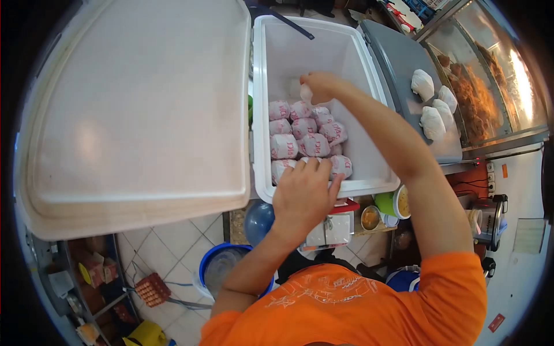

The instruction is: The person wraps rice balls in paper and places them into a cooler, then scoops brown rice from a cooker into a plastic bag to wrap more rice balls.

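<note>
A deep white cooler box (pixel 360 138) stands in front of me. Several round bundles (pixel 313 145) in white paper with red print are stacked inside it. My left hand (pixel 303 193) rests on the near rim, its fingers hooked over the edge beside the closest bundles. Deep in the box, my right hand (pixel 321 87) is closed above the far bundles. Something pale and small (pixel 306 94) shows at its fingers; I cannot make out what it is.
The cooler's big white lid (pixel 138 109) lies swung open at left. White wrapped bundles (pixel 433 122) sit on a grey lid (pixel 392 63) at right, beside a glass case (pixel 479 75) of fried food. A blue tub (pixel 206 266) and an egg tray (pixel 152 289) are below.
</note>
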Motion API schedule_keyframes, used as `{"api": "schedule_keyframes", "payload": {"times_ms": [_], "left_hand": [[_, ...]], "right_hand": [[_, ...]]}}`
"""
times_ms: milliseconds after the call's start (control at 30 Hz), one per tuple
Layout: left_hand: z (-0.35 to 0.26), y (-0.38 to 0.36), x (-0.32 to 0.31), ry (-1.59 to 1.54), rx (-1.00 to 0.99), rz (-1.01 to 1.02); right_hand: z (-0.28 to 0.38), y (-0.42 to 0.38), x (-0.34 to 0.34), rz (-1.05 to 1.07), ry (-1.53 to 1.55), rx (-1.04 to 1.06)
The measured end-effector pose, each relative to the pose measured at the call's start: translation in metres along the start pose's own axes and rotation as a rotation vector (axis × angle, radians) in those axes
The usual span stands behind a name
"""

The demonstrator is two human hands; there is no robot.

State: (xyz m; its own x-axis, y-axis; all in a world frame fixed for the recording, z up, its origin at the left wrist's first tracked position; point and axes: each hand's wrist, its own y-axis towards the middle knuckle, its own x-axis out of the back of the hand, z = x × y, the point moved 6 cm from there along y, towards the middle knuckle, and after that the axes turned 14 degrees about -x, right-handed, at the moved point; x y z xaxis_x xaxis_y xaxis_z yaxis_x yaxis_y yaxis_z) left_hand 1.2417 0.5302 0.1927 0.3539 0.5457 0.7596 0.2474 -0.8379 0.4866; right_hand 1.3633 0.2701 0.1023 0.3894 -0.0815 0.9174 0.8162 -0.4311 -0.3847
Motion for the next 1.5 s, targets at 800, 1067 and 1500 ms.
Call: {"api": "schedule_keyframes", "payload": {"times_ms": [800,1067,1500], "left_hand": [[-0.002,0.003,0.0,-0.019,-0.013,0.075],[-0.002,0.003,0.003,-0.091,-0.054,0.049],[0.0,0.001,0.0,-0.157,-0.091,0.093]], "right_hand": [[-0.041,0.108,-0.081,0.08,-0.095,-0.171],[-0.156,-0.145,0.17,-0.211,-0.013,-0.659],[-0.166,-0.084,0.119,0.078,0.409,-0.533]]}}
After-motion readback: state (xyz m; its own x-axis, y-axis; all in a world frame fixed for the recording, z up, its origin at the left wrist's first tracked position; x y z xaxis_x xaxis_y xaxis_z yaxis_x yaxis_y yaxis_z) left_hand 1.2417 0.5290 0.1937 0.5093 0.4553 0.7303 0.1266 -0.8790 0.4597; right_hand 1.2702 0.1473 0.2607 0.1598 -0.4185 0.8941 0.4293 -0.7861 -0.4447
